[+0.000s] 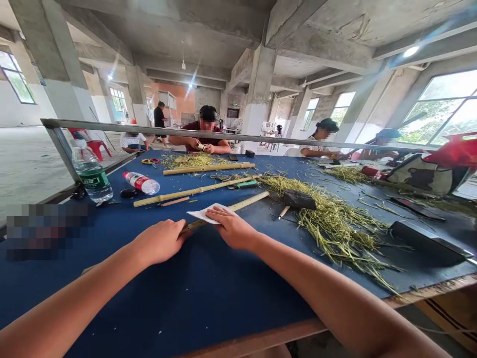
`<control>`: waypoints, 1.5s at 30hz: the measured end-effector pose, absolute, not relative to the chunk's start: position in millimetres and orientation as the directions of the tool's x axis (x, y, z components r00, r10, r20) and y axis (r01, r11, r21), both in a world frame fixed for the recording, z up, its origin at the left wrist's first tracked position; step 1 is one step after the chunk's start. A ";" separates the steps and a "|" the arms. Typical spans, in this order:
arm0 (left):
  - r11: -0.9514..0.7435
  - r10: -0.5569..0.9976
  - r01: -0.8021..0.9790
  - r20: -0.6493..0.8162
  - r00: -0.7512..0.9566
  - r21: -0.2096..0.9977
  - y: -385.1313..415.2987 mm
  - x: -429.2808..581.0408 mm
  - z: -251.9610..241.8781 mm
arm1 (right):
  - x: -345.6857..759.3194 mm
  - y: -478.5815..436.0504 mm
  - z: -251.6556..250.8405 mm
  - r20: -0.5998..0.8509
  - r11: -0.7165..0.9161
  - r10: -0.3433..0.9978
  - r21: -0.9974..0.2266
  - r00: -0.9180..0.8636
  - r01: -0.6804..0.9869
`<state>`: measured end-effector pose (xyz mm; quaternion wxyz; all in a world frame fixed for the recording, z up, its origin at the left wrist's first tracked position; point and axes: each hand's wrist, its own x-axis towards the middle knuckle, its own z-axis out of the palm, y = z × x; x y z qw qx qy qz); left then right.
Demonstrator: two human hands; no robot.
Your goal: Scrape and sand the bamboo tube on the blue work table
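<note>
Pale bamboo lies under both my hands: a slim straw-coloured bamboo stick [248, 205] runs slantwise across the blue-topped workbench [149, 303], its near end inside my left hand [160, 242]. That hand is closed around the stick, with the fingers curled out of sight. My right hand [233, 228] sits a little ahead along the stick, fingers together and half bent, not fully closed, pressing a white sheet of paper [203, 213] onto the bamboo. A corner of the sheet sticks out to the left of those fingers. Beyond my hands lies a long bamboo pole [190, 191], and to the right of my right hand is a black-headed mallet [300, 200] on a loose heap of green-yellow plant strips [335, 223]. Further ahead, past my left hand, stands a clear water bottle with a green label [91, 176]. Across the bench, a co-worker's hands [201, 145] hold something small.
</note>
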<state>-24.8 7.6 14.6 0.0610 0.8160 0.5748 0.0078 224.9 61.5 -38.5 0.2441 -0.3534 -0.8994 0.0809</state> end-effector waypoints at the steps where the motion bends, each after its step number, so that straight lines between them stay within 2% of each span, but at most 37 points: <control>1: -0.327 0.938 0.937 -0.075 0.337 0.122 6.6 -24.9 17.6 | 228.7 64.9 -38.3 0.383 0.723 0.690 -0.327 -0.614 0.609; 5: -0.280 0.938 0.946 -0.163 0.306 0.166 2.3 -25.2 28.9 | 272.9 96.7 -34.0 0.350 0.493 0.858 -0.359 -0.375 0.793; 8: -0.277 0.941 0.950 -0.156 0.299 0.147 0.6 -25.7 32.0 | 291.6 107.9 -31.6 0.347 0.345 0.912 -0.357 -0.219 0.868; 10: -0.284 0.943 0.951 -0.145 0.301 0.125 1.5 -26.5 30.5 | 281.0 99.2 -32.6 0.366 0.399 0.891 -0.346 -0.270 0.849; 14: -0.271 0.941 0.955 -0.177 0.288 0.118 7.6 -30.1 22.9 | 232.0 65.2 -38.3 0.382 0.706 0.706 -0.304 -0.596 0.640; 17: -0.249 0.944 0.960 -0.189 0.269 0.126 11.3 -33.1 19.5 | 221.0 59.2 -38.4 0.397 0.778 0.628 -0.287 -0.670 0.559; 19: -0.240 0.942 0.964 -0.210 0.260 0.118 11.5 -33.7 20.0 | 235.6 70.5 -37.0 0.400 0.719 0.690 -0.288 -0.603 0.632; 22: -0.235 0.937 0.965 -0.236 0.257 0.117 9.6 -32.6 23.0 | 271.2 96.4 -37.0 0.379 0.519 0.836 -0.310 -0.397 0.796; 24: -0.244 0.934 0.958 -0.231 0.273 0.149 8.7 -31.8 24.2 | 289.1 109.7 -39.0 0.359 0.423 0.882 -0.315 -0.306 0.850; 27: -0.266 0.933 0.947 -0.200 0.300 0.178 11.1 -32.1 22.5 | 297.4 118.2 -43.4 0.358 0.412 0.884 -0.289 -0.301 0.864; 32: -0.332 0.928 0.938 -0.145 0.343 0.096 21.7 -37.3 14.5 | 293.9 119.6 -47.1 0.328 0.395 0.894 -0.254 -0.305 0.883; 36: -0.423 0.894 0.901 -0.114 0.433 0.101 28.9 -46.9 10.7 | 291.6 122.3 -47.5 0.309 0.360 0.910 -0.254 -0.278 0.898; 39: -0.434 0.900 0.899 0.012 0.435 -0.063 35.6 -59.8 9.5 | 281.6 126.4 -48.3 0.341 0.302 0.916 -0.237 -0.212 0.923; 41: -0.369 0.918 0.920 0.102 0.383 -0.131 41.3 -71.3 8.3 | 272.9 130.3 -48.8 0.360 0.262 0.918 -0.227 -0.170 0.938; 45: -0.362 0.929 0.932 0.069 0.363 -0.028 49.3 -90.9 3.5 | 264.3 137.2 -48.5 0.368 0.219 0.921 -0.226 -0.125 0.949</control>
